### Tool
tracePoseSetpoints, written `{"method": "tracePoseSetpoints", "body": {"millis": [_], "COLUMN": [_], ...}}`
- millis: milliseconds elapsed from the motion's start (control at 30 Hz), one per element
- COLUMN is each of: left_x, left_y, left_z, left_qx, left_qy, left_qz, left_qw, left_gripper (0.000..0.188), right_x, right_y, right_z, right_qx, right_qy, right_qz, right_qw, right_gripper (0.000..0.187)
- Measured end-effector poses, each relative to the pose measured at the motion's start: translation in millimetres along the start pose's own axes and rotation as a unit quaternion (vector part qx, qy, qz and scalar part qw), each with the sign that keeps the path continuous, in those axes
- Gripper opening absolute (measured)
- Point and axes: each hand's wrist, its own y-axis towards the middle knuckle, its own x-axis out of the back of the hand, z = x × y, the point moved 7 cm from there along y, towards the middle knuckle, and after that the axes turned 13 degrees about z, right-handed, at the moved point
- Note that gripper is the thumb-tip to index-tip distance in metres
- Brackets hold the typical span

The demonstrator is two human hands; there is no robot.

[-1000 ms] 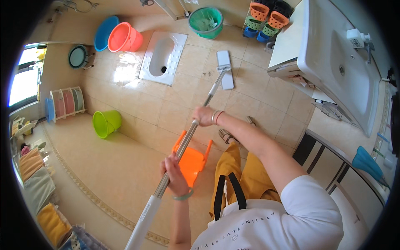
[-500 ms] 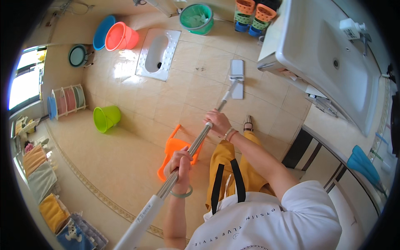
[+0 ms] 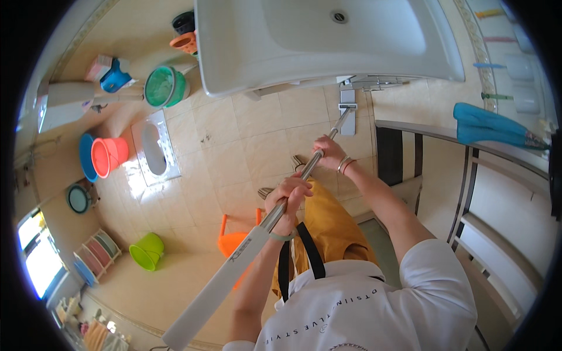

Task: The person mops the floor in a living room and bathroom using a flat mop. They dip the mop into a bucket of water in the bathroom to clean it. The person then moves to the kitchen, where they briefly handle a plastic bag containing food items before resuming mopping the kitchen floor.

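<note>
The long flat-headed mop of silver metal and white plastic, probably light, stiff and smooth, best held by its bare pole where the left hand and right hand were wrapped closely around it, slanted lengthwise, head foremost, toward the broad glossy white sink, near whose front edge that head lay.

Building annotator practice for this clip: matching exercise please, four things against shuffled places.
Things
1. Left hand
2. Lime-green bucket
3. Flat mop head
4. Right hand

Places
A. On the floor tiles by the sink
B. Gripping the silver pole, nearer the mop head
C. Gripping the silver pole, nearer the white handle
D. Left of the orange chair in view

Pairs: 1-C; 2-D; 3-A; 4-B
</note>
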Motion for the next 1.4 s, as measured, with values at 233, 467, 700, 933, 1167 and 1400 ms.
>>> {"method": "tracePoseSetpoints", "body": {"millis": [233,467,700,933,1167,1400], "left_x": [-48,-23,42,131,96,-4], "left_y": [63,38,-70,-179,-150,-61], "left_z": [41,51,-35,-144,-152,-83], "left_qx": [-0.029,-0.008,0.148,0.129,0.014,-0.030], "left_qy": [0.004,0.131,0.205,0.281,0.290,0.186], "left_qz": [0.122,0.121,0.029,-0.131,-0.020,0.122], "left_qw": [0.992,0.984,0.967,0.942,0.957,0.974], "left_gripper": [0.015,0.024,0.030,0.026,0.031,0.025], "right_x": [51,15,-94,-223,-201,-68], "right_y": [-24,-19,6,80,76,-16], "right_z": [-74,-62,56,240,238,91], "right_qx": [-0.079,-0.111,0.033,0.089,0.097,0.013], "right_qy": [0.011,-0.002,0.073,0.183,0.187,0.137], "right_qz": [-0.137,-0.302,-0.248,-0.062,-0.004,-0.163], "right_qw": [0.987,0.947,0.965,0.977,0.978,0.977], "right_gripper": [0.016,0.017,0.009,0.006,0.006,0.010]}}
